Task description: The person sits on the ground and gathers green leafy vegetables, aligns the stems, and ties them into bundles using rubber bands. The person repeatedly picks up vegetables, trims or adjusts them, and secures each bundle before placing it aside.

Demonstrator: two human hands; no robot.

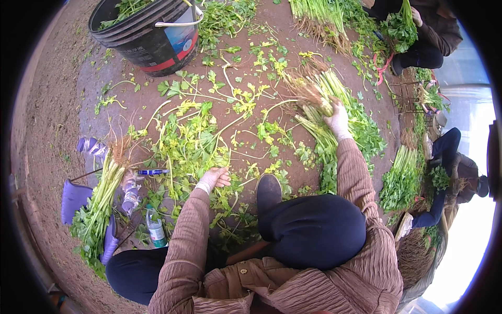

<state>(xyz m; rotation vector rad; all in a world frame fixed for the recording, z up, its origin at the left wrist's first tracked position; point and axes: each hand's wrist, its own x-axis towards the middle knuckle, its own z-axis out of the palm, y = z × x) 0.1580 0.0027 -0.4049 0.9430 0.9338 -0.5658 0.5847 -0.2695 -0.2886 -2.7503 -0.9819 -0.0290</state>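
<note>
My right hand (338,119), in a white glove, grips a celery plant (322,103) near its root end. That plant lies over a pile of celery (355,114) with pale green stalks, brown roots toward the far side and leaves nearer me. My left hand (215,178), also gloved, hovers at a heap of yellowing celery leaves (188,145) with its fingers loosely apart; I see nothing held in it. To its left, a bunch of celery (104,184) rests roots-up across a purple-padded frame (74,200).
A black bucket (141,47) with greens stands at the far left. A plastic bottle (156,227) is left of my knee. More celery (321,23) lies ahead, and another bundle (402,172) right. Two people (435,35) handle celery at the right side. Loose leaves litter the soil.
</note>
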